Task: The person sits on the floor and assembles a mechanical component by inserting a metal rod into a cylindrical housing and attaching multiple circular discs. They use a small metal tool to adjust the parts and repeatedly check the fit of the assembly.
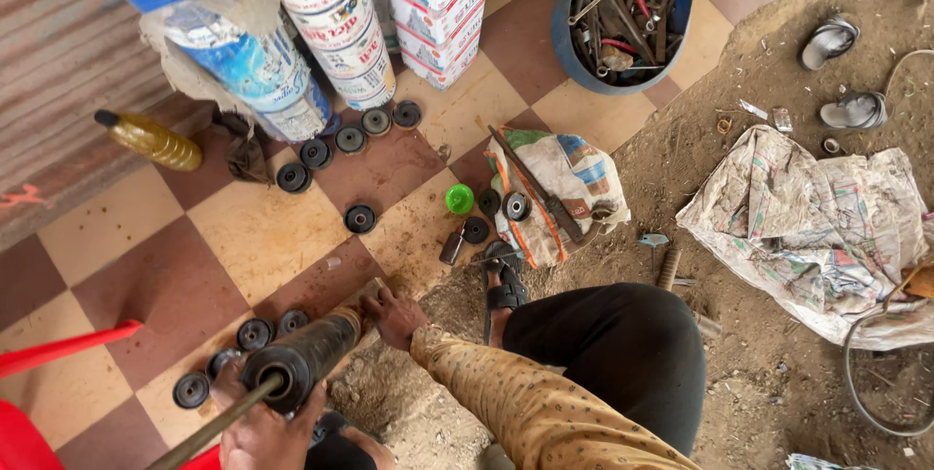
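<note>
The left hand (261, 431) is gripping the near end of a black cylinder (306, 353), fingers clenched round it. A thin rod (209, 428) is running out of that end toward the lower left. The cylinder's long axis is slanting up-right over the checkered floor (243, 236). The right hand (394, 316) is clasping the far end.

A blue tub (567, 37) of tools stands on the checkered floor (263, 227); nearby lie a yellow bottle (151, 139), a green cap (459, 198) and two sandals (842, 76).
</note>
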